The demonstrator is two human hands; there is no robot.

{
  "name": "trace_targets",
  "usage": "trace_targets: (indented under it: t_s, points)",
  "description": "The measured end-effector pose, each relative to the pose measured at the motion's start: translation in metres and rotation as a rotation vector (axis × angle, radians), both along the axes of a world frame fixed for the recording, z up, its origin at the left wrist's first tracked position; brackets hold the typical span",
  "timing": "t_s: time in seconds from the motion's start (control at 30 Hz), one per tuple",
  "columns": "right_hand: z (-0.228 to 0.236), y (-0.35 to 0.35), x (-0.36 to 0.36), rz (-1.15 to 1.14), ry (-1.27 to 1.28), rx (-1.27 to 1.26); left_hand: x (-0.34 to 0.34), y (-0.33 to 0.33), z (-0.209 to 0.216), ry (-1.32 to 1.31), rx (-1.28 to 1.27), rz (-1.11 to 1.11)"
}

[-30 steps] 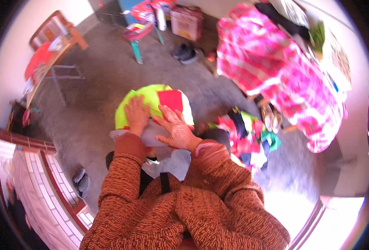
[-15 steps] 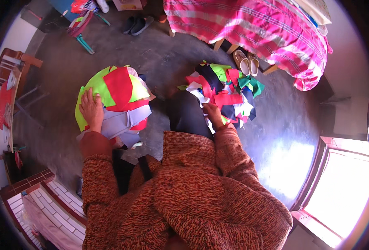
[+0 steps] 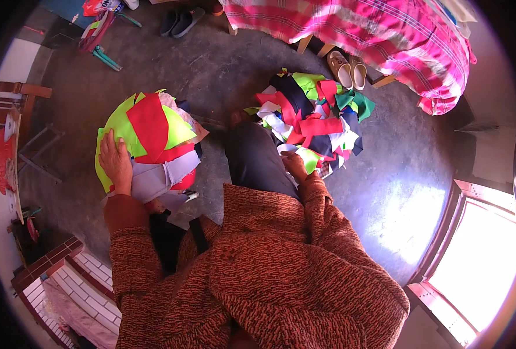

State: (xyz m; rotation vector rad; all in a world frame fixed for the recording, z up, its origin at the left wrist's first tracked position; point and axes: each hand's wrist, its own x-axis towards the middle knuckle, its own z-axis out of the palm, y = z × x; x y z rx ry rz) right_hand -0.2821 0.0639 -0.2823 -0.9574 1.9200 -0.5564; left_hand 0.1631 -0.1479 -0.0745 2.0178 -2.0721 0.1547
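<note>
On the left, a rounded heap of fabric pieces (image 3: 179,132) rises from the floor, with lime, red and pale grey cloth on top. My left hand (image 3: 116,166) lies spread and flat on its left side, against the lime cloth. A looser pile of fabric scraps (image 3: 322,126) in red, white, navy, lime and green lies on the right, beyond my knee. At its near edge my right hand (image 3: 294,165) has its fingers curled in on a lime fabric scrap (image 3: 309,159). The fingertips are partly hidden by the cloth.
Dark slip-on shoes (image 3: 182,23) stand at the back, and beige clogs (image 3: 340,70) beside a bed with a pink plaid cover (image 3: 351,26). A stool (image 3: 98,38) is back left, a wooden chair (image 3: 13,104) far left. Sunlight falls on the concrete floor (image 3: 403,221) at right.
At the right pile's near edge, lime and checked scraps now show beside my right hand, which has shifted slightly toward me. My left hand stays on the left heap. The view has shifted a little.
</note>
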Motion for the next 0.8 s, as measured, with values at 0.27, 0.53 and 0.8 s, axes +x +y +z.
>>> trace_targets:
  t_s: [0.27,0.53,0.8]
  points:
    - [-0.017,-0.017,-0.044,-0.061,0.407,-0.142,0.003,0.001,-0.001,0.121,-0.063,-0.095]
    - [-0.014,-0.059,-0.067,-0.033,0.829,0.157,-0.007,-0.002,0.014,0.073,-0.007,-0.146]
    - [-0.070,-0.059,-0.097,0.122,0.852,-0.003,-0.013,0.003,0.021,0.084,0.004,-0.127]
